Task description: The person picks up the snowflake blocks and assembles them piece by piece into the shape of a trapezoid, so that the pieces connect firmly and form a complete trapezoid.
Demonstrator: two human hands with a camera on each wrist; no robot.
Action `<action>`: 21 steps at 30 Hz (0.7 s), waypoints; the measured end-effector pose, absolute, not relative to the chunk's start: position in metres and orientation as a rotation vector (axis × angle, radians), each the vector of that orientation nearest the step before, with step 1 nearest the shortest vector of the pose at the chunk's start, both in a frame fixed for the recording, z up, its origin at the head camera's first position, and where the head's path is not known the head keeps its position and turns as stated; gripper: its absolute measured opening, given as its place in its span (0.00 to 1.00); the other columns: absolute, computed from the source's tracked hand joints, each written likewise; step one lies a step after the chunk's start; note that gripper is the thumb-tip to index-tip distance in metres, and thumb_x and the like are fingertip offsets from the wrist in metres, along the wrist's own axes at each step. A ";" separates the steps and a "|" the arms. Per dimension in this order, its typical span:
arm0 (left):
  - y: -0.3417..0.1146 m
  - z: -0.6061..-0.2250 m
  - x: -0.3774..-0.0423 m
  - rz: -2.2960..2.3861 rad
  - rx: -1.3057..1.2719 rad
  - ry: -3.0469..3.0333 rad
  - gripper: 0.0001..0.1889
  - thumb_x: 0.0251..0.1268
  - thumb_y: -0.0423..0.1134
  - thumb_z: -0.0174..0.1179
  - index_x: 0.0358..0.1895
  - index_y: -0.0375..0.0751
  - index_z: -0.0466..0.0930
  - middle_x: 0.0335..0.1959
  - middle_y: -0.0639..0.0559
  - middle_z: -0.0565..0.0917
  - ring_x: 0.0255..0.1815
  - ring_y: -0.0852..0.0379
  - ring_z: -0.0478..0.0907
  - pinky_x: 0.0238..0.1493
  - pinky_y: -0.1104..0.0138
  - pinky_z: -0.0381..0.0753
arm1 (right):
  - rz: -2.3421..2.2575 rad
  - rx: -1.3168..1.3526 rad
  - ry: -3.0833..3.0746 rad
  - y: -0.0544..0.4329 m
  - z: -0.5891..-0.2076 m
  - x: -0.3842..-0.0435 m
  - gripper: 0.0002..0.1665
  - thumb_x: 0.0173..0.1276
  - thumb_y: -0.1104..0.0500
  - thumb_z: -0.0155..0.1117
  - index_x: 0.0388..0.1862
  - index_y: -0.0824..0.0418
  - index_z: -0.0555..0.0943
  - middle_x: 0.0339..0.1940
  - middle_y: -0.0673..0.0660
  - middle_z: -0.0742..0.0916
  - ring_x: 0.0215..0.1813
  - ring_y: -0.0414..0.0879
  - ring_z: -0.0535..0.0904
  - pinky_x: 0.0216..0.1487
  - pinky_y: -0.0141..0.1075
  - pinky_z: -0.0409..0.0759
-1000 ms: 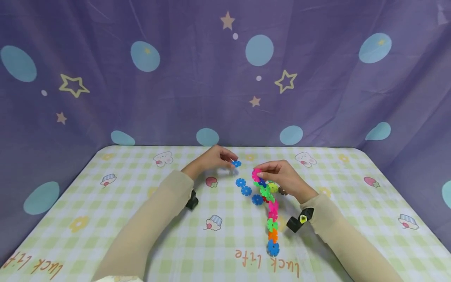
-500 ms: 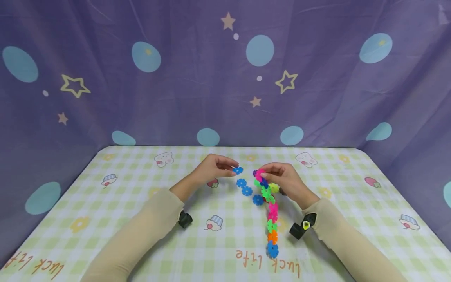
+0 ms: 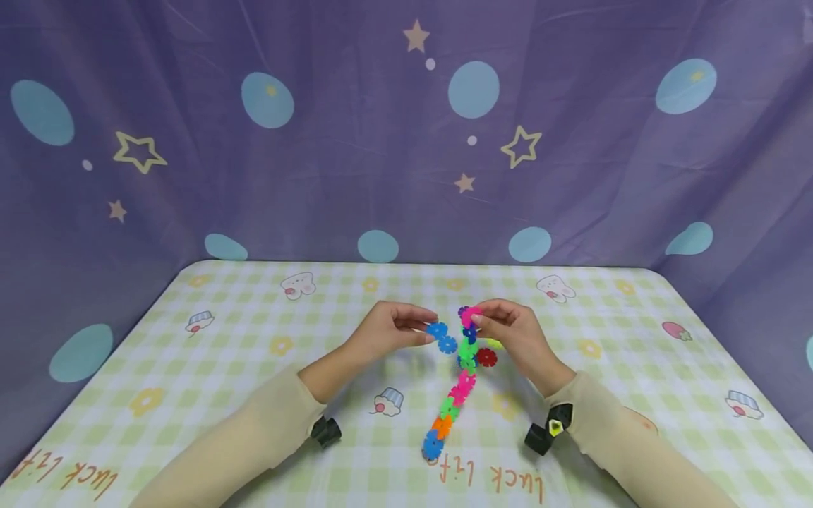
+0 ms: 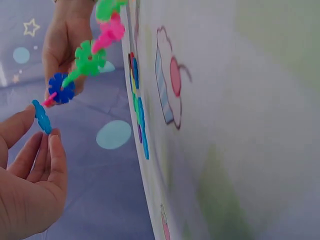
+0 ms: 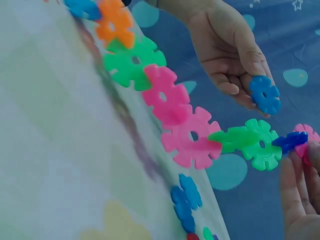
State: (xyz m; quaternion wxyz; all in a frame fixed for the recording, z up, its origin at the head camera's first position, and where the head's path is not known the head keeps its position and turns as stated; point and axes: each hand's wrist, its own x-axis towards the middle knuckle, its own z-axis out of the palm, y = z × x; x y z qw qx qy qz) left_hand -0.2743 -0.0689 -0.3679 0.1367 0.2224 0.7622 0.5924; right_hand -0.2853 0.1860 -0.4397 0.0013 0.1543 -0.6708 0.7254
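My left hand (image 3: 396,328) pinches a blue notched plastic disc (image 4: 42,117) between thumb and fingertips, above the table. My right hand (image 3: 513,335) pinches the pink disc (image 3: 471,317) at the upper end of a chain of interlocked snowflake discs. Below that pink one come a dark blue disc (image 4: 62,88), green discs (image 5: 262,144), pink discs (image 5: 191,137), another green, an orange disc (image 3: 442,426) and a blue end disc (image 3: 433,445). The chain hangs slanting toward the near left. In the right wrist view the held blue disc is apart from the chain.
Loose discs lie on the checked tablecloth (image 3: 254,395) behind the chain: a blue one (image 3: 447,345), a red one (image 3: 487,358) and a yellow one (image 3: 494,344), partly hidden. A purple patterned curtain (image 3: 317,155) stands behind the table.
My left hand has come nearer to me with its blue disc, now over the loose blue ones. The chain's lower end has swung left, while my right hand keeps hold of the pink disc.
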 end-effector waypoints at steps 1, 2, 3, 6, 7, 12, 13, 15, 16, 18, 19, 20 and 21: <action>-0.069 -0.368 -0.272 1.716 0.636 2.208 0.17 0.55 0.31 0.67 0.49 0.32 0.82 0.49 0.37 0.82 0.43 0.54 0.82 0.45 0.66 0.82 | 2.276 0.484 -2.095 0.185 -0.440 -0.284 0.18 0.62 0.53 0.68 0.45 0.65 0.81 0.38 0.56 0.87 0.38 0.48 0.84 0.43 0.43 0.83; -0.069 -0.367 -0.270 1.718 0.627 2.208 0.16 0.55 0.31 0.67 0.49 0.32 0.82 0.49 0.37 0.82 0.43 0.54 0.82 0.44 0.67 0.82 | 2.270 0.483 -2.086 0.183 -0.438 -0.281 0.19 0.62 0.52 0.68 0.44 0.65 0.80 0.37 0.56 0.87 0.38 0.48 0.84 0.43 0.43 0.83; -0.069 -0.367 -0.268 1.724 0.617 2.206 0.16 0.54 0.31 0.68 0.48 0.33 0.82 0.49 0.37 0.82 0.43 0.54 0.82 0.44 0.67 0.82 | 2.257 0.479 -2.083 0.180 -0.434 -0.276 0.20 0.61 0.52 0.68 0.43 0.66 0.80 0.36 0.56 0.87 0.37 0.48 0.85 0.43 0.44 0.83; -0.068 -0.367 -0.264 1.746 0.625 2.191 0.16 0.54 0.30 0.67 0.48 0.32 0.82 0.48 0.37 0.83 0.43 0.53 0.82 0.43 0.66 0.82 | 2.232 0.471 -2.078 0.172 -0.421 -0.263 0.17 0.61 0.54 0.68 0.41 0.65 0.80 0.34 0.53 0.86 0.36 0.46 0.85 0.43 0.47 0.83; -0.068 -0.367 -0.262 1.753 0.633 2.187 0.16 0.54 0.30 0.67 0.48 0.32 0.82 0.48 0.36 0.83 0.43 0.52 0.82 0.43 0.66 0.82 | 2.233 0.471 -2.073 0.170 -0.417 -0.259 0.15 0.61 0.55 0.68 0.40 0.65 0.80 0.33 0.52 0.86 0.35 0.45 0.85 0.42 0.47 0.82; -0.066 -0.369 -0.256 1.777 0.663 2.168 0.15 0.55 0.29 0.66 0.48 0.31 0.82 0.48 0.38 0.83 0.46 0.49 0.82 0.44 0.66 0.82 | 2.255 0.399 -2.079 0.161 -0.404 -0.247 0.08 0.63 0.63 0.66 0.38 0.66 0.80 0.32 0.51 0.87 0.34 0.44 0.85 0.44 0.50 0.81; -0.065 -0.368 -0.255 1.781 0.661 2.167 0.15 0.55 0.29 0.66 0.48 0.31 0.82 0.48 0.39 0.83 0.47 0.49 0.81 0.44 0.66 0.82 | 2.266 0.382 -2.078 0.160 -0.402 -0.245 0.08 0.63 0.63 0.66 0.38 0.67 0.80 0.32 0.51 0.87 0.34 0.44 0.85 0.45 0.50 0.81; -0.065 -0.369 -0.254 1.792 0.657 2.162 0.15 0.56 0.28 0.65 0.48 0.31 0.82 0.48 0.41 0.84 0.48 0.50 0.81 0.45 0.66 0.82 | 2.271 0.359 -2.088 0.158 -0.401 -0.243 0.08 0.63 0.64 0.65 0.38 0.68 0.79 0.32 0.51 0.87 0.34 0.44 0.85 0.45 0.48 0.81; -0.065 -0.369 -0.253 1.798 0.655 2.159 0.15 0.56 0.28 0.65 0.48 0.31 0.82 0.47 0.41 0.84 0.48 0.50 0.81 0.45 0.65 0.82 | 2.274 0.356 -2.089 0.158 -0.400 -0.242 0.08 0.63 0.64 0.65 0.38 0.69 0.79 0.32 0.51 0.87 0.34 0.45 0.85 0.45 0.47 0.81; -0.065 -0.370 -0.253 1.812 0.653 2.152 0.14 0.57 0.28 0.64 0.48 0.31 0.82 0.47 0.41 0.84 0.49 0.50 0.81 0.45 0.65 0.82 | 2.284 0.360 -2.088 0.157 -0.401 -0.240 0.08 0.63 0.64 0.65 0.38 0.69 0.78 0.32 0.51 0.87 0.34 0.45 0.85 0.44 0.45 0.82; -0.065 -0.370 -0.253 1.817 0.650 2.148 0.14 0.57 0.29 0.64 0.48 0.31 0.82 0.47 0.41 0.84 0.49 0.50 0.81 0.45 0.65 0.82 | 2.290 0.366 -2.085 0.156 -0.401 -0.239 0.08 0.64 0.64 0.64 0.38 0.69 0.78 0.32 0.51 0.87 0.34 0.46 0.85 0.44 0.44 0.82; -0.065 -0.370 -0.253 1.820 0.647 2.147 0.14 0.58 0.29 0.64 0.48 0.31 0.82 0.47 0.41 0.84 0.49 0.50 0.81 0.45 0.64 0.82 | 2.295 0.372 -2.082 0.155 -0.401 -0.239 0.07 0.64 0.64 0.64 0.37 0.68 0.79 0.33 0.51 0.88 0.34 0.46 0.85 0.43 0.44 0.83; -0.065 -0.370 -0.253 1.823 0.644 2.143 0.14 0.58 0.29 0.64 0.48 0.31 0.82 0.47 0.41 0.84 0.49 0.50 0.81 0.46 0.64 0.82 | 2.305 0.381 -2.073 0.154 -0.401 -0.238 0.06 0.64 0.65 0.64 0.37 0.67 0.79 0.33 0.51 0.88 0.34 0.46 0.85 0.43 0.44 0.83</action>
